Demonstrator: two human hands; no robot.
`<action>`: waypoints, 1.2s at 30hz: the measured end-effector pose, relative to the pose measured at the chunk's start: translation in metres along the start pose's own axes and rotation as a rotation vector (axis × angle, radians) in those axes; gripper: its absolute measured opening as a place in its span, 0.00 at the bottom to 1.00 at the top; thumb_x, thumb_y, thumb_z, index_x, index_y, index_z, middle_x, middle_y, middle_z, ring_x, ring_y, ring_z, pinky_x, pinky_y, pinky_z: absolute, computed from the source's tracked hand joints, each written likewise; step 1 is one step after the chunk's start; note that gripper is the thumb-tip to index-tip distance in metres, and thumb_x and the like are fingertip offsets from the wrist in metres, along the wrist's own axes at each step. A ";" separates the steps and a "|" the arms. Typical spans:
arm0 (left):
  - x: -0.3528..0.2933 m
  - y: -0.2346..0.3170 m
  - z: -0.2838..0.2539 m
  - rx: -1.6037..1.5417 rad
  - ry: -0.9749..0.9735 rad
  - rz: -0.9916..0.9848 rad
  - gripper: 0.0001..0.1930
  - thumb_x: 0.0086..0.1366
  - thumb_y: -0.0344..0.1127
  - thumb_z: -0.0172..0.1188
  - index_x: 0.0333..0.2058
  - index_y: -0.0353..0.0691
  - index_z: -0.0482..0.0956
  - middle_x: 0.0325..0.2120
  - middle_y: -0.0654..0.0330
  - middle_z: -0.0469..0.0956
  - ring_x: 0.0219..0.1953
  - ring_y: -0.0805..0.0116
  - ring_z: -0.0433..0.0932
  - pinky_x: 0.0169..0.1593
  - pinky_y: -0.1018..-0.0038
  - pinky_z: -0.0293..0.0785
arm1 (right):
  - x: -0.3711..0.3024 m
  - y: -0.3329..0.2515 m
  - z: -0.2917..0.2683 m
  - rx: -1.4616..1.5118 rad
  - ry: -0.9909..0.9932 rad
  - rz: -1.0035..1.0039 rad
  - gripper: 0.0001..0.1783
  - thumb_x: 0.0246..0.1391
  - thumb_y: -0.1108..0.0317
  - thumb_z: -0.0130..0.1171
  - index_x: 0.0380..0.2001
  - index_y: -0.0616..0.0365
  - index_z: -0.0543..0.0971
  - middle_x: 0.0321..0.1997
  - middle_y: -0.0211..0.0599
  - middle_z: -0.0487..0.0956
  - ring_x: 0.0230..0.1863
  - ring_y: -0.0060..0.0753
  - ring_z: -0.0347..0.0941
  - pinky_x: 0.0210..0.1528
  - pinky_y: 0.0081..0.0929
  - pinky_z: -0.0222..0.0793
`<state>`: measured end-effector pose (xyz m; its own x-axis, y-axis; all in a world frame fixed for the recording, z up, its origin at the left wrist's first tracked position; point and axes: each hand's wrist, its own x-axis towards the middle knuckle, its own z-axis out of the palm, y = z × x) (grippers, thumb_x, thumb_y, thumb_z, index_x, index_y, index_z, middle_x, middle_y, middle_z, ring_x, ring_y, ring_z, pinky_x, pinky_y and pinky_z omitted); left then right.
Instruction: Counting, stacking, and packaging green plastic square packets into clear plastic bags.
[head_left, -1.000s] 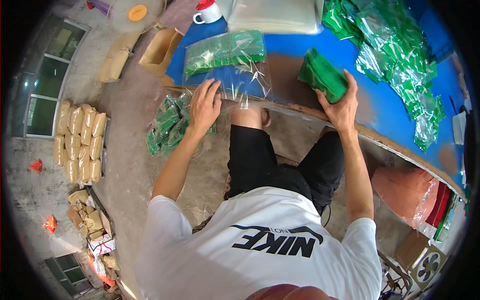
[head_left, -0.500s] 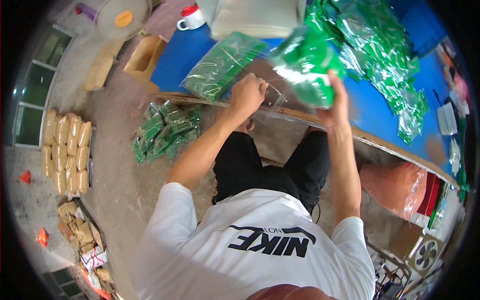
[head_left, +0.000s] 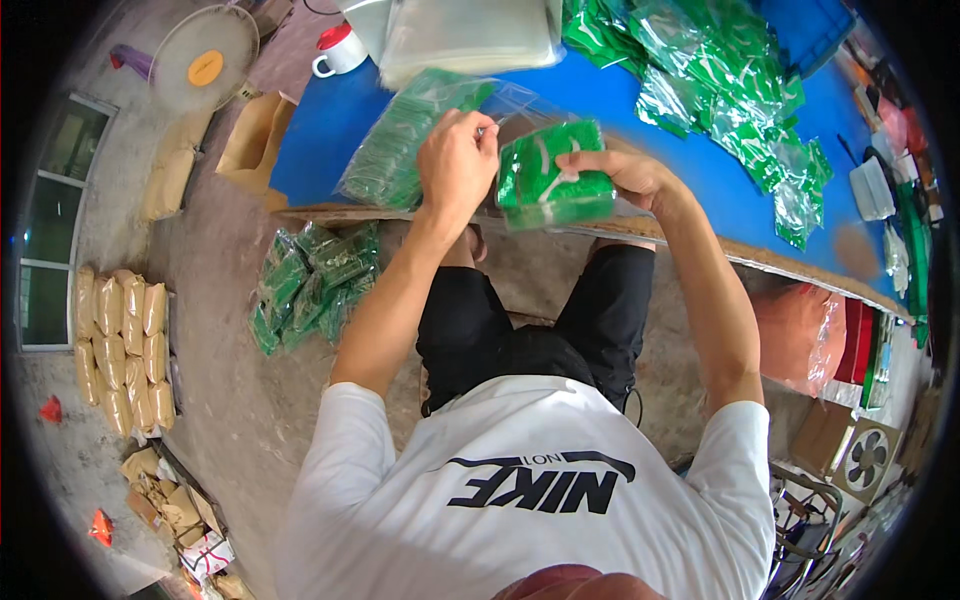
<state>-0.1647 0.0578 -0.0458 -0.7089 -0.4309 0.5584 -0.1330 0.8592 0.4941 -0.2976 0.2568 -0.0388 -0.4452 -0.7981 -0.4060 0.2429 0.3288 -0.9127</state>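
My right hand (head_left: 635, 178) grips a stack of green packets (head_left: 550, 185) in shiny clear film, thumb on top, just above the table's near edge. Beside it, my left hand (head_left: 458, 165) is closed in a pinch on the edge of a clear plastic bag; the exact grip is partly hidden by the fingers. The bag's filled part, a bundle of green packets (head_left: 385, 150), lies on the blue table left of that hand. Loose film of the bag (head_left: 522, 100) spreads to the right, behind the fingers.
A heap of green packets (head_left: 710, 90) covers the right of the blue table (head_left: 325, 120). At the back are a pile of clear bags (head_left: 470, 40) and a white mug with red lid (head_left: 340, 50). Filled green bags (head_left: 315, 280) lie on the floor, left of my legs.
My right hand has turned the green packets flatter and moved them left and slightly down, closer to my left hand. My left hand has shifted slightly left, still pinched. The view has tilted slightly.
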 end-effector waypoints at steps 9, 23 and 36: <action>-0.009 0.029 -0.005 0.058 0.013 0.103 0.04 0.59 0.33 0.65 0.32 0.42 0.84 0.30 0.59 0.77 0.34 0.54 0.79 0.36 0.60 0.75 | 0.023 0.016 0.025 0.205 0.287 -0.240 0.31 0.52 0.62 0.69 0.57 0.56 0.69 0.49 0.40 0.78 0.47 0.34 0.78 0.42 0.40 0.79; 0.003 0.070 -0.004 -0.098 0.023 0.110 0.13 0.58 0.33 0.66 0.43 0.41 0.83 0.38 0.53 0.77 0.41 0.53 0.79 0.45 0.64 0.77 | 0.201 0.078 0.048 0.051 -0.070 -0.499 0.21 0.63 0.53 0.55 0.54 0.50 0.72 0.50 0.32 0.76 0.52 0.32 0.73 0.51 0.34 0.74; 0.028 -0.182 -0.035 -1.067 -0.341 -0.662 0.41 0.73 0.53 0.50 0.72 0.36 0.42 0.70 0.49 0.53 0.72 0.59 0.52 0.73 0.67 0.46 | 0.151 -0.017 0.096 -0.238 0.575 0.106 0.50 0.54 0.43 0.65 0.64 0.73 0.59 0.49 0.51 0.79 0.45 0.42 0.80 0.38 0.40 0.80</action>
<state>-0.1364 -0.1206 -0.0966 -0.8813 -0.4590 -0.1124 -0.0219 -0.1980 0.9800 -0.2862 0.0820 -0.0803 -0.8375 -0.3778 -0.3948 0.1421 0.5470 -0.8250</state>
